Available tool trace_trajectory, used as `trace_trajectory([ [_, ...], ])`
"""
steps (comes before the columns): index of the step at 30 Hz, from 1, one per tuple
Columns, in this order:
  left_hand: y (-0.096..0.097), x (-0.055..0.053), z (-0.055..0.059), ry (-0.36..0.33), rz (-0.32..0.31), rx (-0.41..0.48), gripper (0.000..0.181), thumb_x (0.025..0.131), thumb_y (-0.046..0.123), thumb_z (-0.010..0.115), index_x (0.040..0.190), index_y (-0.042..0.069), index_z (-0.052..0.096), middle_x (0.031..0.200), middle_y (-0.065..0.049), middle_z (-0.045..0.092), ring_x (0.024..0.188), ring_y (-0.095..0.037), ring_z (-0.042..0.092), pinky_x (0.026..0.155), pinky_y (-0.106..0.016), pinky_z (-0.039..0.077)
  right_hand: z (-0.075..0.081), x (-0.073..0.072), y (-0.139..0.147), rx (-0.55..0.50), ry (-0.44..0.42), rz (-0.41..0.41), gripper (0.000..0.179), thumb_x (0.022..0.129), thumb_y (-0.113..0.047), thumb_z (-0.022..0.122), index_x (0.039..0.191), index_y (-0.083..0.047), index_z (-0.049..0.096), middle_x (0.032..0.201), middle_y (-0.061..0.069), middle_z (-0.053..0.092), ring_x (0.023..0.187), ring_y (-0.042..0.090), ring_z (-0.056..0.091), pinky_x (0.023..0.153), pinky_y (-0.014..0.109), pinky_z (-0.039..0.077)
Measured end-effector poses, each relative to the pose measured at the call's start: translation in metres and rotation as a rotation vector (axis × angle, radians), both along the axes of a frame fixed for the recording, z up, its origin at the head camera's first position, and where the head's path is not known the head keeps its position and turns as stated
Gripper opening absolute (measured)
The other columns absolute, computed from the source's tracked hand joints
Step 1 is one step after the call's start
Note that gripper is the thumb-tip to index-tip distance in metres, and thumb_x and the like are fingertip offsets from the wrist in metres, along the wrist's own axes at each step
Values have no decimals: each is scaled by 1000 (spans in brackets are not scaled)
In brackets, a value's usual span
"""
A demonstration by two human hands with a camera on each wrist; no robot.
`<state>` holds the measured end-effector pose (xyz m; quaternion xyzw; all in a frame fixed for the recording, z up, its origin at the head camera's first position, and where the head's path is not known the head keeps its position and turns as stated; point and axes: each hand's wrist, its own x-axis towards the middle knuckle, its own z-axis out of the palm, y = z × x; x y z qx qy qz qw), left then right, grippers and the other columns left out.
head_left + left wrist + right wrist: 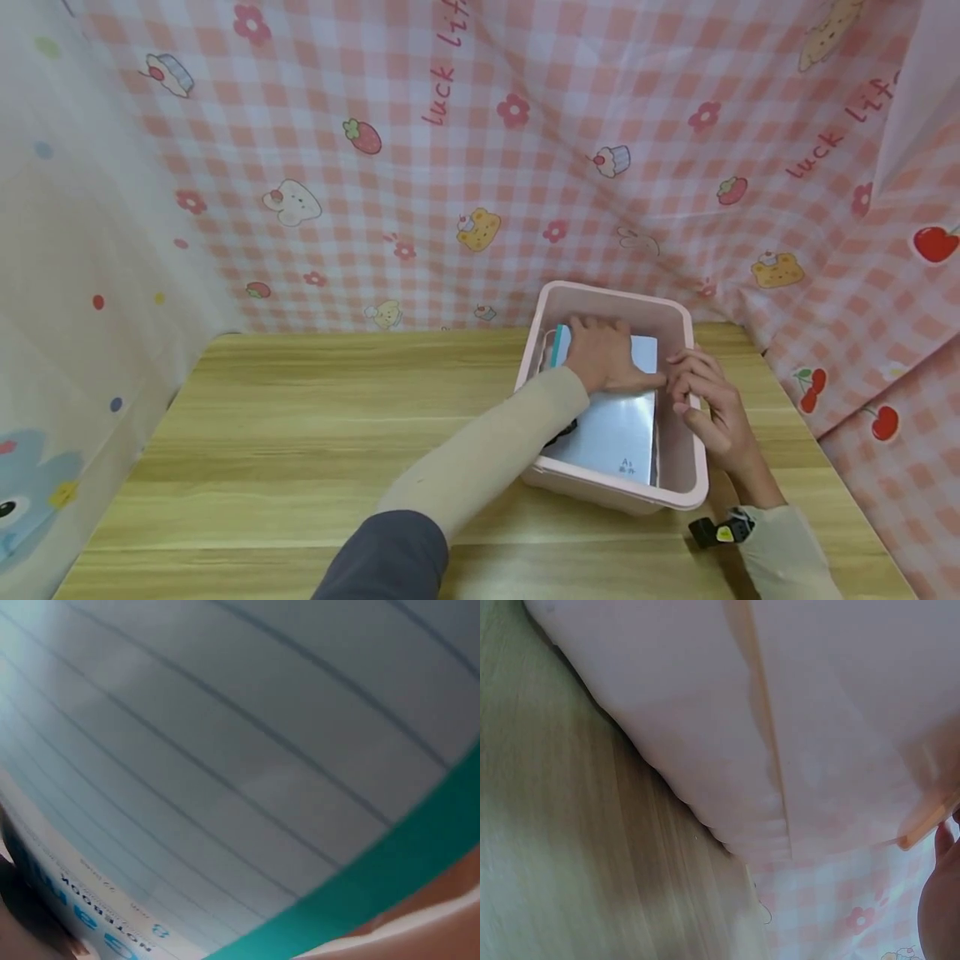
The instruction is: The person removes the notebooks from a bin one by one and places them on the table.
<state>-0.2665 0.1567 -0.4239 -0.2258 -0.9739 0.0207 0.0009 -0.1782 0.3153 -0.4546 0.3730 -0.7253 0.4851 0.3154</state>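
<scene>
A pale pink plastic bin (615,482) stands on the table, and a notebook (611,437) with a light, shiny cover lies inside it. My left hand (603,354) reaches into the bin and rests on the notebook's cover, fingers spread toward the far end and thumb out to the right. Close up in the left wrist view, the notebook (217,757) shows dark lines, a teal spine strip and the printed word NOTEBOOK. My right hand (712,404) holds the bin's right rim with bent fingers. The bin's outer wall (682,712) fills much of the right wrist view.
The wood-grain table (322,433) extends left of the bin. Behind it hangs a pink checked curtain (420,183), close to the bin's far side. A paler dotted curtain (97,225) borders the left. A black wrist device (720,531) sits on the right forearm.
</scene>
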Motion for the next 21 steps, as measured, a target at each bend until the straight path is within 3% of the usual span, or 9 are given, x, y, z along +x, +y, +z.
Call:
trace_trajectory([
  [6,-2,-1,11,14,21,20,106,69,102,37,139,24,54,138,-1,63,134,-31,52,110,-60,33,1,1,1,2,-26,-12,16,70,6,51,70,-10,55,85,14,57,114,32,53,115,38,29],
  [12,-5,-3,19,47,22,54,106,69,102,36,140,25,52,139,-2,60,133,-28,50,110,-55,33,0,0,1,3,-28,-12,15,73,5,51,70,-10,55,85,12,56,114,31,52,119,40,25],
  [21,-9,-1,31,123,-63,56,107,71,101,35,150,30,44,145,-5,56,135,-31,47,110,-54,32,-1,-1,1,-8,-13,1,17,70,8,50,69,-8,53,83,13,55,113,26,52,122,45,21],
])
